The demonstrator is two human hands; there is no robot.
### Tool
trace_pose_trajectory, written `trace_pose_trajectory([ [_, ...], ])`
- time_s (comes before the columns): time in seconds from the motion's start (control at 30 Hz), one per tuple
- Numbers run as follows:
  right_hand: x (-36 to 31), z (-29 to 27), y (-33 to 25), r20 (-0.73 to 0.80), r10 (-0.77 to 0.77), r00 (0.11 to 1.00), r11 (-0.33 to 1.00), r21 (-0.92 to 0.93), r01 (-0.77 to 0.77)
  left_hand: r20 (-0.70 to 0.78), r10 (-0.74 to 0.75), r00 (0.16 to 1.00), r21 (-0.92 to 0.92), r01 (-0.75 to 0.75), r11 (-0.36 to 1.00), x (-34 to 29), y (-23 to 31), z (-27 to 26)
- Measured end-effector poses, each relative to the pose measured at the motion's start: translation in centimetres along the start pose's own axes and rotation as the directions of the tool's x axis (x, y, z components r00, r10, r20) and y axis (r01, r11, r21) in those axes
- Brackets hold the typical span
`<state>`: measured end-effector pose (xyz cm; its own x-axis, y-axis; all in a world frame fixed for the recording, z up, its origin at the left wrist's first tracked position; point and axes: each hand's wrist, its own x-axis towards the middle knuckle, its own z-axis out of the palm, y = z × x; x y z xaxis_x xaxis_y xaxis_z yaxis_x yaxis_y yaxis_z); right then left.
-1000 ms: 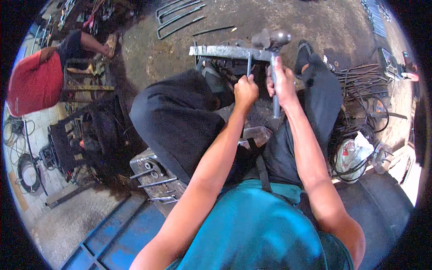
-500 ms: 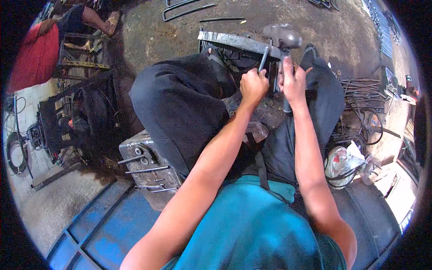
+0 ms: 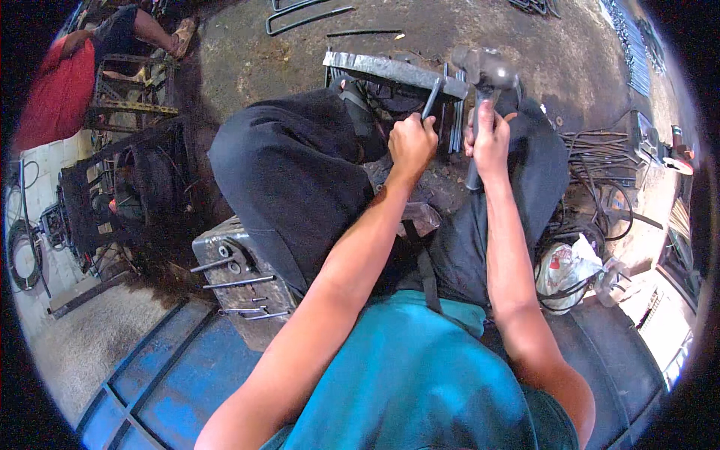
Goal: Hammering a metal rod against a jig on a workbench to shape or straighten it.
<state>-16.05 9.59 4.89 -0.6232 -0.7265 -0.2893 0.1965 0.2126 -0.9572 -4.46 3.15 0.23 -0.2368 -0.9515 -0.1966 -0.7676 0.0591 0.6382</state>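
Observation:
My left hand (image 3: 412,144) is closed around a short metal rod (image 3: 432,97), which slants up with its upper end at the right part of a thick steel bar (image 3: 390,70). My right hand (image 3: 490,141) grips the handle of a hammer (image 3: 495,73). The hammer's dark, heavy head is just right of the bar's right end; whether it touches anything cannot be told. Thin rods (image 3: 457,127) stand below the bar's end, between my two hands. My knees are spread on either side of this work spot.
A metal block (image 3: 247,289) with bolts and rods on it is beside my left thigh. Bent rods (image 3: 307,19) lie on the floor ahead. At right are a bundle of rods (image 3: 600,154), cables and a plastic bag (image 3: 566,266). Another person's leg (image 3: 154,34) shows at far left.
The hammer head, blurred earlier, has moved slightly right and nearer to me and is sharper now. My left hand with the rod has shifted a little left.

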Motion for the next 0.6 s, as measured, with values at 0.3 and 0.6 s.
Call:
trace_pose_trajectory([
  [0.3, 0.8, 1.0, 2.7, -0.040, 0.210, 0.977, 0.973, -0.087, -0.213, -0.057, 0.140, 0.989, 0.058, -0.136, 0.989, 0.6, -1.7, 0.7],
  [0.6, 2.1, -1.6, 2.6, 0.018, -0.163, 0.987, 0.951, -0.264, 0.161, 0.000, 0.163, 0.987, 0.089, -0.163, 0.983, 0.6, -1.1, 0.7],
])
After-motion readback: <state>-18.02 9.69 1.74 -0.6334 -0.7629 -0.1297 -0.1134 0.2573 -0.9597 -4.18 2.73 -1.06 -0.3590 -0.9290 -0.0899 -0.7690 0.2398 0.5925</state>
